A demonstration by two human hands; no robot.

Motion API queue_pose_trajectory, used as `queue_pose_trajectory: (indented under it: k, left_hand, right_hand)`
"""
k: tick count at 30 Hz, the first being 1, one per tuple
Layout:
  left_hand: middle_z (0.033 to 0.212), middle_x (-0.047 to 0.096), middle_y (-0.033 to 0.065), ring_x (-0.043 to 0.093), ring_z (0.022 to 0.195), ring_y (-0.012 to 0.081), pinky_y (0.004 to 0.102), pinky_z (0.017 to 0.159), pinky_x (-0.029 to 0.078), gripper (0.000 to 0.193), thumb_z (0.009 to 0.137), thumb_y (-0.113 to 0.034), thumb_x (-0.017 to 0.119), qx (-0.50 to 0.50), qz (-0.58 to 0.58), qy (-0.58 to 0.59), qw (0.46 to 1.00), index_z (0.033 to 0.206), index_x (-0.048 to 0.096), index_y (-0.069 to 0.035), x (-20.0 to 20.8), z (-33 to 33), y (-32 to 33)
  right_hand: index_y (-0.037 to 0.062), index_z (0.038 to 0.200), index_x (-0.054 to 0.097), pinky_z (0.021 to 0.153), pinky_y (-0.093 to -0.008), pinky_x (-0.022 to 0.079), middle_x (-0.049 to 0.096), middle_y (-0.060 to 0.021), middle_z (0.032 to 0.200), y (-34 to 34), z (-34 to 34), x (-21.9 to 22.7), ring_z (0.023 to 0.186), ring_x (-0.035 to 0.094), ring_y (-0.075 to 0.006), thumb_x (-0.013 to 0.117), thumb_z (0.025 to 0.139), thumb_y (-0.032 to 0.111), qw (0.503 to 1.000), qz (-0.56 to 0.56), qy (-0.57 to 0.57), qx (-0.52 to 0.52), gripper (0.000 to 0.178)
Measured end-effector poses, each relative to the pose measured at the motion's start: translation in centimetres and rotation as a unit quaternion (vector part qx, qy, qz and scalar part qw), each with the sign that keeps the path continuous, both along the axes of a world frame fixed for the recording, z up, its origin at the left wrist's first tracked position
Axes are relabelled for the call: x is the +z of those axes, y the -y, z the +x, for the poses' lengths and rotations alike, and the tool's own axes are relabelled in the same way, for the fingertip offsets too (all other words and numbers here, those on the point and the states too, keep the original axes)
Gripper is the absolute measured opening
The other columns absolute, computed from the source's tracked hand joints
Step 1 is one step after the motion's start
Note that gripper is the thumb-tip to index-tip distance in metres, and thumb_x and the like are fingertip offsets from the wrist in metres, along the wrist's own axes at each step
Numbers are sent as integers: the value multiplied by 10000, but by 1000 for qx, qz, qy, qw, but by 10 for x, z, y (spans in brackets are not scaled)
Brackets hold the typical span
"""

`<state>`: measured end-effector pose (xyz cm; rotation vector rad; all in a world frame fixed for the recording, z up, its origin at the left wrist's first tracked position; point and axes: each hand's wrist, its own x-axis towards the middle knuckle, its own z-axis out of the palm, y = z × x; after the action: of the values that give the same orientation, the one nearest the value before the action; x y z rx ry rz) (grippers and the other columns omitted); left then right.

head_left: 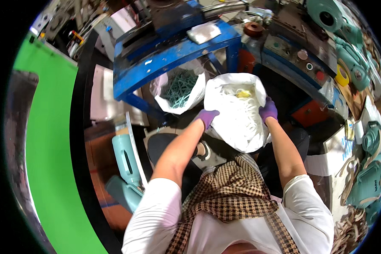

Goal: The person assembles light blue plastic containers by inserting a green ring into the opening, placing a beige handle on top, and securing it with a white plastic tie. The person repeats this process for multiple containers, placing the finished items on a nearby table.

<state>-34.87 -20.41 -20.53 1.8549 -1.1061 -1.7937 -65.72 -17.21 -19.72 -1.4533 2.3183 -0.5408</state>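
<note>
A cluttered workshop is seen, with a blue metal desk [173,55] at the upper centre. At the frame's middle, a white sack [237,118] of pale strips is gripped by the left hand [207,116] and right hand [268,110], both closed on its rim. If either grip slackens, the sack could sag and spill

Blue metal stand [173,55], second white bag of green pieces [180,89], teal machine housings [351,55]

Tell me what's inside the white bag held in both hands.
The white bag, held by the left hand and right hand, shows a heap of white strips with a yellow piece on top. Whatever lies deeper is covered.
</note>
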Motion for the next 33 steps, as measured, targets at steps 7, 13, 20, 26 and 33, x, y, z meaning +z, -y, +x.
queue_pose_trajectory:
  k: [7,13,20,26,33]
  left_hand:
    - [895,660,161,631,766,275,364,706,520,351,729,-62,622,37,-427,60,901,1057,586,59,81,22,62]
    - [957,671,109,664,810,240,366,740,560,371,736,10,614,147,-259,-79,951,1107,626,7,85,56,61]
    - [1334,538,186,530,1230,296,402,1024,443,817,831,-445,792,-12,-202,178,963,1400,457,35,23,90,23]
    - [1197,617,149,624,1080,220,359,959,508,352,1031,-177,524,172,-427,-216,861,1309,524,38,209,68,-103]
    - [848,615,59,581,763,163,331,667,489,226,989,-225,570,529,-182,-151,815,1088,583,-22,75,198,-300]
  right_hand:
    - [20,1227,630,899,-385,509,695,-199,1143,47,-12,35,1046,666,-336,629,806,103,947,-176,256,-81,429]
    - [-4,1230,637,902,-373,498,696,-161,1123,76,-2,3,1033,648,-241,649,804,199,826,-92,552,-74,472]
    - [72,1539,308,1056,-448,464,449,-268,1478,65,3,46,1299,520,-413,724,722,396,995,85,21,49,972]
    - [38,1399,523,1097,-453,399,534,-263,1379,47,-34,111,1298,499,-401,714,849,365,961,-196,10,195,668]
    - [-26,1367,554,1055,-322,424,609,-117,1331,-52,51,230,1199,574,-191,543,975,-2,852,-279,288,337,393]
